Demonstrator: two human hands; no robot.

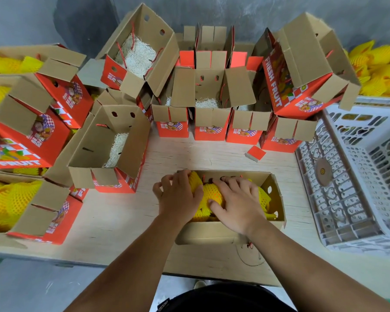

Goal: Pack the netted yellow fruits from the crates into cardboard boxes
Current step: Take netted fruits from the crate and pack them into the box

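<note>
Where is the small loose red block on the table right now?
In the head view, the small red block lies right of centre on the wooden table, before the row of boxes, beside the white crate.

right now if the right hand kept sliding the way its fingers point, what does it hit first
The right hand lies on the netted yellow fruit in the near cardboard box, fingers pointing up-left. Going on, it would probably meet the left hand at the box's left end first, though depth is hard to judge.

Matt brown cardboard box [277, 194], yellow foam-net fruits [213, 194], pale wood table [212, 154], white plastic crate [347, 199]
</note>
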